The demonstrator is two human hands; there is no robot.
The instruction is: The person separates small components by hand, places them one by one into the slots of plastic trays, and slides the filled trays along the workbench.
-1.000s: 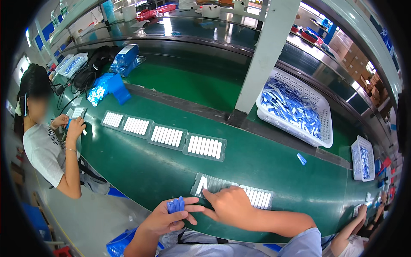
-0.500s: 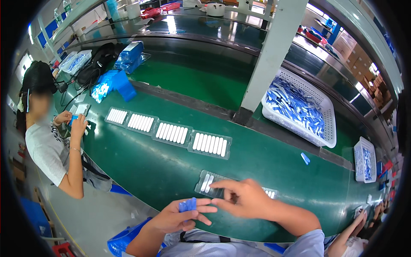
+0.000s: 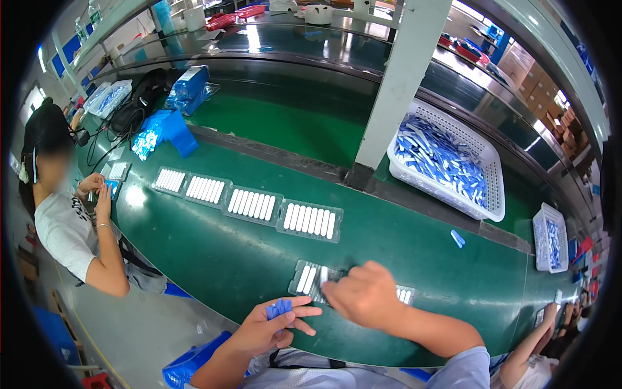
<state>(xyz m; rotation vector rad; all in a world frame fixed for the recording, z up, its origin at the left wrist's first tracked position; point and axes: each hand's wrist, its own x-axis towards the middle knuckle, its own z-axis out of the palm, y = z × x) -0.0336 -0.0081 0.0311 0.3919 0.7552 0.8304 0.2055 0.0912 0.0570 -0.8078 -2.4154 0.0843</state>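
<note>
My left hand (image 3: 274,324) holds a small bunch of short blue strips (image 3: 278,308) under its thumb, the other fingers spread to the right. In front of it lies a clear plastic tray (image 3: 295,283) with two white sticks (image 3: 306,280) side by side in its left end. My right hand (image 3: 366,295) is over that tray, fingers closed in a pinch and slightly blurred. A third white stick (image 3: 324,275) stands at its fingertips, above the slots. The right hand and wrist hide much of the tray's middle; more white sticks (image 3: 405,295) show past the wrist.
Several filled clear trays (image 3: 310,237) stand in a row across the green table (image 3: 214,253). A white basket (image 3: 497,194) of blue-and-white sticks is beyond a post (image 3: 395,97). Two loose blue pieces (image 3: 457,238) lie near it. A co-worker (image 3: 65,220) sits at left.
My right hand has moved from beside the left fingertips to over the tray, and a third white stick now shows at its fingertips. My left hand still holds the blue strips.
</note>
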